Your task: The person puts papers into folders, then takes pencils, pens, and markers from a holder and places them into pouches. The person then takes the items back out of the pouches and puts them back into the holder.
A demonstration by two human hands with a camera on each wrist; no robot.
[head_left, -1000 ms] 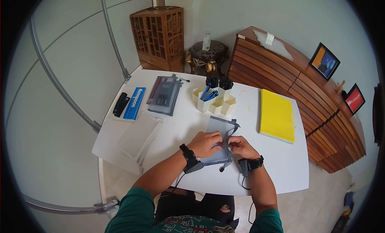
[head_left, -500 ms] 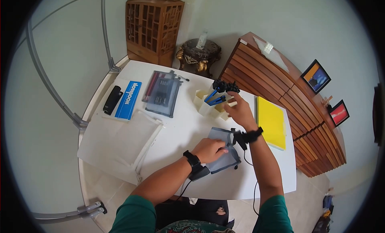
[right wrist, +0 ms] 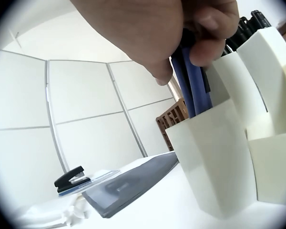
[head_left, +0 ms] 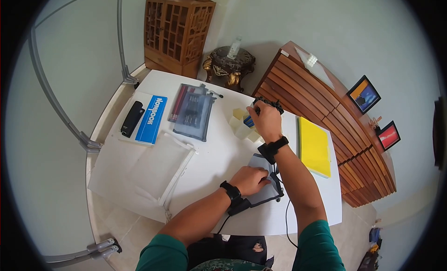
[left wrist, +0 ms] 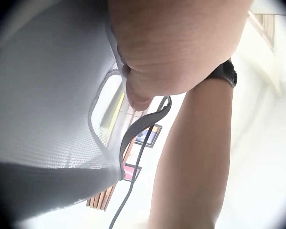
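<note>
In the head view my left hand (head_left: pixel 249 180) grips the grey mesh pouch (head_left: pixel 267 194) near the table's front edge. The left wrist view shows its fingers curled at the pouch's (left wrist: pixel 47 105) opening, where a dark zip strap loops out. My right hand (head_left: pixel 267 123) is over the white pen holder (head_left: pixel 242 131). Seen from the right wrist, that hand (right wrist: pixel 152 33) has thumb and fingers around the tops of blue pens (right wrist: pixel 194 88), whose lower ends stand inside the holder (right wrist: pixel 214 157). The pen tips are hidden.
A filled mesh pouch (head_left: pixel 193 115), blue notepad (head_left: pixel 152 119), black stapler (head_left: pixel 132 118) and white translucent pouch (head_left: pixel 139 166) lie to the left. Black pens (right wrist: pixel 248 28) stand in the holder's rear compartments. A yellow folder (head_left: pixel 314 147) is at the right.
My right hand has left the grey pouch, moved up and away to the pen holder, and closed around blue pens. My left hand has stayed on the pouch.
</note>
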